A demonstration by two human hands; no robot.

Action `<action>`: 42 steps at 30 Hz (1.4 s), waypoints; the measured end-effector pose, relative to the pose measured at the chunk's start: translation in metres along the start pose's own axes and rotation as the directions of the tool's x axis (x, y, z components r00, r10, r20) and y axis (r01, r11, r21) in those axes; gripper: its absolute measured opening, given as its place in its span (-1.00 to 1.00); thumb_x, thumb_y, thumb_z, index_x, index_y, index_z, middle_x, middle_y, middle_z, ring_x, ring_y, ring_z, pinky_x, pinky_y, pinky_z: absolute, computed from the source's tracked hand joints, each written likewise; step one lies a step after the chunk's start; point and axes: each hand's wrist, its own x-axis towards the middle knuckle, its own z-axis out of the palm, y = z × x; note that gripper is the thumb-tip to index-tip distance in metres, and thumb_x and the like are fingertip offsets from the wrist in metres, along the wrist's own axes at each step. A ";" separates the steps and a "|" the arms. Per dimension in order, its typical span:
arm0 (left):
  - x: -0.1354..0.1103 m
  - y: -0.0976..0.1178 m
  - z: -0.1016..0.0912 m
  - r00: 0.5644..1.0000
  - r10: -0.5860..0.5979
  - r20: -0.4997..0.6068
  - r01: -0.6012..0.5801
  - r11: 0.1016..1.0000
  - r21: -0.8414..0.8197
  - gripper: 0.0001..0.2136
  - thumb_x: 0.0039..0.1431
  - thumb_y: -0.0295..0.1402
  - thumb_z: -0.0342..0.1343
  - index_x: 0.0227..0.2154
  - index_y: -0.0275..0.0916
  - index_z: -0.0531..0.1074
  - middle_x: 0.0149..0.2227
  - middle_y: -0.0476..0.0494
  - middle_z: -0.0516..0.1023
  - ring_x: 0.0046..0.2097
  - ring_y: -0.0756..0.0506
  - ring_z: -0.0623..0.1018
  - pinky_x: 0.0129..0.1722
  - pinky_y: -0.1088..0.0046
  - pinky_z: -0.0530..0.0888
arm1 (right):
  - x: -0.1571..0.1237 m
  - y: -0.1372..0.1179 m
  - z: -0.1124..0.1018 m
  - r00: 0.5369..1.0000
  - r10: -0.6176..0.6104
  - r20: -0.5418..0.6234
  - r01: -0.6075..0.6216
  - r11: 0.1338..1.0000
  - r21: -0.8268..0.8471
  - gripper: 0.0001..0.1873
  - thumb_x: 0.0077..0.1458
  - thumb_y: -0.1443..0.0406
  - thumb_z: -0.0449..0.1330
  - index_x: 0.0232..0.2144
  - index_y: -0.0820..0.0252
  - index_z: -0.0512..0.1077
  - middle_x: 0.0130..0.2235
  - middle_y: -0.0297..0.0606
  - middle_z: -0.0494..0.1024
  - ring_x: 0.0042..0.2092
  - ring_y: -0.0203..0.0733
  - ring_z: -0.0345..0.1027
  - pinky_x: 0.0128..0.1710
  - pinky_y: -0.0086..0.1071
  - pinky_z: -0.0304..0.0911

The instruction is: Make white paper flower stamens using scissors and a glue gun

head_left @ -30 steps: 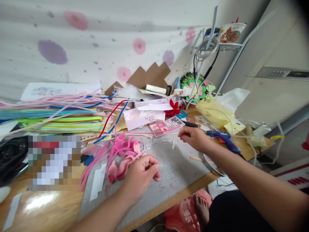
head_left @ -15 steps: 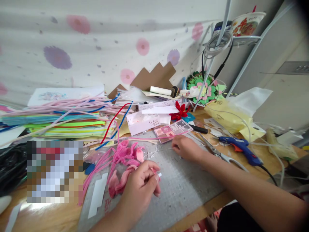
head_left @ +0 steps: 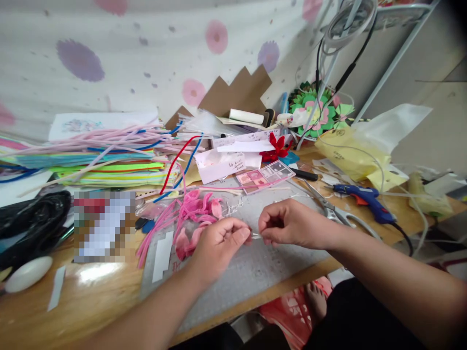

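My left hand (head_left: 228, 245) is closed in a pinch above the grey cutting mat (head_left: 233, 287). Facing it, my right hand (head_left: 288, 224) is also pinched. A thin whitish piece (head_left: 257, 236) spans the small gap between the fingertips of both hands; its ends are hidden in the fingers. Just left of and behind my left hand lie curled pink fuzzy petals (head_left: 197, 206) with long pink stems (head_left: 156, 236). Fine white strands (head_left: 233, 207) are scattered on the mat behind the hands. A white paper strip (head_left: 162, 256) rests at the mat's left side.
Scissors (head_left: 337, 214) and a blue glue gun (head_left: 368, 199) lie to the right, with a cable trailing off. Bundles of coloured fuzzy stems (head_left: 109, 170) fill the back left. A pink-and-grey card (head_left: 264, 176), a red flower (head_left: 275, 148) and a yellow bag (head_left: 341, 153) sit behind.
My right hand has come from the back of the mat to meet my left hand, and both now pinch the thin piece. The view has tilted downward.
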 end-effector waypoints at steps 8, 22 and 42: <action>0.000 -0.001 0.003 0.991 0.129 0.045 -0.134 0.979 0.152 -0.85 0.13 -0.39 0.04 -0.51 -0.25 0.43 -0.49 -0.02 0.44 -0.40 -0.04 0.42 -0.36 0.45 0.35 | 0.001 -0.001 0.011 1.000 -0.006 -0.002 0.006 0.999 0.037 -0.92 -0.12 0.46 0.17 -0.51 0.22 0.41 -0.57 -0.45 0.47 -0.55 -0.43 0.30 -0.54 -0.56 0.17; 0.004 0.007 -0.001 0.972 -0.035 -0.232 0.039 0.999 0.011 -0.84 0.10 -0.37 0.07 -0.55 -0.25 0.42 -0.55 -0.01 0.50 -0.46 -0.01 0.51 -0.41 0.47 0.46 | 0.037 0.037 -0.060 0.907 -0.175 -0.382 -0.046 0.862 -0.504 -0.88 -0.05 0.40 0.18 -0.46 0.16 0.53 -0.40 -0.27 0.58 -0.32 -0.17 0.40 -0.26 -0.33 0.22; 0.001 0.001 -0.001 0.977 -0.050 -0.206 0.010 0.981 -0.192 -0.83 0.13 -0.31 0.10 -0.51 -0.26 0.43 -0.52 -0.05 0.51 -0.42 -0.06 0.51 -0.34 0.39 0.45 | -0.012 0.003 -0.002 0.940 -0.259 -0.220 0.337 0.802 0.494 -0.82 0.14 0.22 0.13 -0.43 0.21 0.33 -0.51 -0.38 0.33 -0.48 -0.33 0.21 -0.41 -0.39 0.16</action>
